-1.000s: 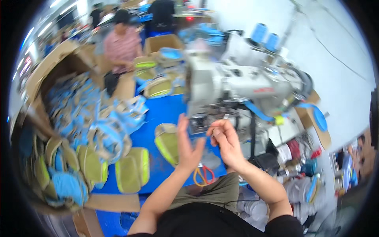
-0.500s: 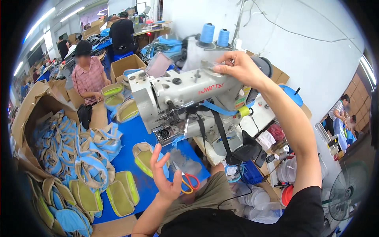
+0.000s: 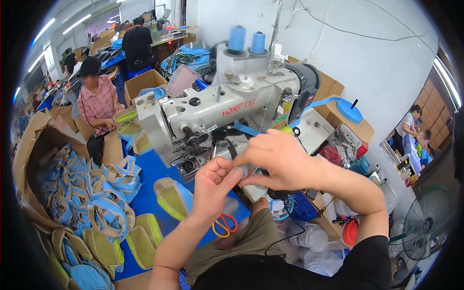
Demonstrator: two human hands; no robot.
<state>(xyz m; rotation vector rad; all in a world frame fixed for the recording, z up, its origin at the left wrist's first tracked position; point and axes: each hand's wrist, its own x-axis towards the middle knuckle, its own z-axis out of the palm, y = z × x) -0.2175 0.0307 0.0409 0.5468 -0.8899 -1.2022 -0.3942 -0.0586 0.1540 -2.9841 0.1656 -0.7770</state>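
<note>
My two hands meet in front of the white sewing machine [image 3: 232, 104]. My left hand [image 3: 215, 186] is closed, its thumb and fingers pinching a small round silvery bobbin [image 3: 243, 171]. My right hand [image 3: 275, 162] is curled closed right beside it, fingertips at the bobbin; what these fingers grip is hidden. Blue tape [image 3: 249, 129] runs along the machine from a blue tape reel [image 3: 349, 111] at the right. Beneath my left wrist, scissors [image 3: 225, 225] with red and orange handles lie by a beige and lime-green pouch piece [image 3: 171, 198] on the blue table [image 3: 152, 169].
At left, a large cardboard box [image 3: 29, 140] holds many blue and beige sewn pieces [image 3: 72, 188]. More green pouches [image 3: 104, 246] lie near the table's left edge. Two blue thread cones [image 3: 237, 38] stand behind the machine. A co-worker [image 3: 99, 96] sits across; a fan [image 3: 423, 222] stands at right.
My right hand has come down from the top of the machine to meet my left. The left hand, spread before, has risen and closed on the bobbin. The view has shifted slightly.
</note>
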